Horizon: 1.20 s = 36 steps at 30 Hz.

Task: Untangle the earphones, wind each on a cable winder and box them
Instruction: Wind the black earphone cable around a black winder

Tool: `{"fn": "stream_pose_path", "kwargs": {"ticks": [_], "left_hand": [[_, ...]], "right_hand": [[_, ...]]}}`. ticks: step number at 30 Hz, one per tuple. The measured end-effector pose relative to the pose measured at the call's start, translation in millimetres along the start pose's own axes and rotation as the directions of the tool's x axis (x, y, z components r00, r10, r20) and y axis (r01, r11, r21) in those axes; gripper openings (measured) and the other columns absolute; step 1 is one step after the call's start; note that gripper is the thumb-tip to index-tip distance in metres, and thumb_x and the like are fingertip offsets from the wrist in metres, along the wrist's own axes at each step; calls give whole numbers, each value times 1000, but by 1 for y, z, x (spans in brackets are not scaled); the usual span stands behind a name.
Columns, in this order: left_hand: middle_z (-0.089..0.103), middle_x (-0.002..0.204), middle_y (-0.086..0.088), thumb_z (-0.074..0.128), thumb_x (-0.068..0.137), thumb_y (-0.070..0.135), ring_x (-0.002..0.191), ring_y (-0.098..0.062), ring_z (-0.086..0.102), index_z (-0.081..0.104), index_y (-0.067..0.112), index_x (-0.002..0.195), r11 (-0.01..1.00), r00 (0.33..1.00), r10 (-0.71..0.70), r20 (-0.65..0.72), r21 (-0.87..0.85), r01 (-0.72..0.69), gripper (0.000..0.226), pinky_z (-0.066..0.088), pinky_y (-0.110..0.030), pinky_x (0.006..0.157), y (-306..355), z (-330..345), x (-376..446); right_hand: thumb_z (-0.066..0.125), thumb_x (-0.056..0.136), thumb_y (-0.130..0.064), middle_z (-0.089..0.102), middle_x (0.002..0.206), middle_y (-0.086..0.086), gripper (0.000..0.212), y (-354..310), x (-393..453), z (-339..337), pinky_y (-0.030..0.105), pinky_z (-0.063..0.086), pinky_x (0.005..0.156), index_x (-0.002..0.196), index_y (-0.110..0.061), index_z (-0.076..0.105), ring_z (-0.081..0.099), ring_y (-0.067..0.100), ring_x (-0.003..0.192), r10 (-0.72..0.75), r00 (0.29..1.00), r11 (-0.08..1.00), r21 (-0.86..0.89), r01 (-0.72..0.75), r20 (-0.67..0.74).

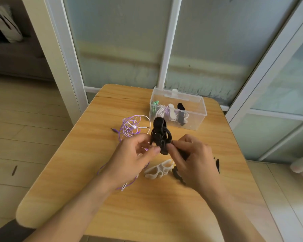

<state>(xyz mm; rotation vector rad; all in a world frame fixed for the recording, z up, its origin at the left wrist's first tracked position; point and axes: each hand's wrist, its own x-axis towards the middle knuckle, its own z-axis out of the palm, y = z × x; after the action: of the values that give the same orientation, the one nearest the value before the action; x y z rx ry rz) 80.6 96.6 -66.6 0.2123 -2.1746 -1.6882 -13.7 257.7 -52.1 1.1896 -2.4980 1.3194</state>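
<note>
A black cable winder (160,135) wrapped with black earphone cord stands upright above the table centre. My left hand (133,158) pinches its lower end from the left, and my right hand (192,159) pinches it from the right. A tangle of purple and white earphones (131,127) lies on the table to the left of the winder. Below my hands lies a white empty winder (158,169), with a black winder (177,174) partly hidden under my right hand. At the back right stands a clear plastic box (198,117) holding several wound earphones.
The wooden table (147,206) has rounded corners and sits against glass doors with white frames. Another black piece (217,164) peeks out to the right of my right hand. Tiled floor lies to the left and right.
</note>
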Motion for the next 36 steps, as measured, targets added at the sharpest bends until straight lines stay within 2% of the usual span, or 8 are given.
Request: {"fn": "stream_pose_path", "kwargs": {"ticks": [4, 9, 14, 17, 21, 26, 31, 36], "left_hand": [[68, 106, -13, 71, 84, -3, 80, -24, 70, 44, 27, 136, 981, 987, -85, 134, -160, 107, 66, 55, -25, 59, 0, -4, 1], [66, 105, -25, 63, 89, 13, 82, -44, 71, 42, 2, 128, 882, 980, -159, 115, -429, 194, 46, 60, -43, 72, 2, -1, 4], [70, 105, -26, 48, 92, 17, 86, -38, 72, 44, -11, 126, 667, 971, -237, 32, -721, 186, 44, 59, -31, 71, 4, 10, 7], [72, 104, -21, 37, 102, 12, 90, -29, 73, 51, -13, 122, 565, 965, -261, 28, -806, 176, 35, 58, -28, 74, 3, 13, 9], [73, 109, -14, 38, 100, 20, 95, -23, 72, 60, -3, 116, 533, 950, -310, 21, -824, 192, 35, 57, -32, 81, 0, 16, 9], [67, 124, -15, 40, 95, 30, 111, -21, 66, 57, -2, 127, 553, 950, -311, 26, -808, 203, 49, 51, -32, 93, 2, 22, 5], [62, 133, -15, 40, 95, 29, 128, -29, 55, 52, -3, 133, 534, 949, -313, 39, -819, 210, 51, 40, -42, 111, 2, 30, 2], [61, 133, -19, 43, 94, 30, 128, -33, 54, 50, -3, 135, 520, 941, -335, 43, -825, 223, 53, 36, -47, 114, -1, 34, 1]], "right_hand": [[66, 95, -22, 53, 74, -7, 18, 7, -3, -2, 16, 37, 58, 83, -21, 79, 53, 14, 68, -76, 987, 987, -129, 94, 140], [67, 96, -21, 53, 79, -9, 13, 9, -1, -2, 13, 38, 59, 93, -23, 79, 54, 11, 68, -96, 990, 984, -139, 110, 104], [57, 99, -29, 61, 88, -8, 28, 6, 4, -7, 11, 41, 67, 122, -22, 71, 60, 5, 78, 32, 999, 993, 111, -31, -13], [62, 99, -18, 70, 93, -4, 21, 0, 0, 2, 32, 54, 76, 117, -24, 69, 66, 15, 83, 101, 995, 929, 361, -87, -19], [75, 89, -10, 75, 83, -3, 10, -10, -3, 17, 30, 56, 70, 93, -19, 72, 71, 17, 73, 200, 971, 861, 497, -112, -129], [74, 88, -9, 76, 95, -3, 16, -20, -11, 34, 29, 60, 75, 96, -22, 79, 74, 13, 88, 219, 959, 823, 561, -81, -182], [82, 80, -7, 77, 83, -9, 18, -23, -11, 38, 16, 53, 70, 86, -23, 76, 72, 6, 75, 337, 931, 781, 594, -191, -143], [88, 72, -6, 77, 75, -3, 19, -22, -8, 33, 22, 56, 68, 81, -18, 75, 72, 10, 69, 396, 914, 752, 602, -270, -85]]}}
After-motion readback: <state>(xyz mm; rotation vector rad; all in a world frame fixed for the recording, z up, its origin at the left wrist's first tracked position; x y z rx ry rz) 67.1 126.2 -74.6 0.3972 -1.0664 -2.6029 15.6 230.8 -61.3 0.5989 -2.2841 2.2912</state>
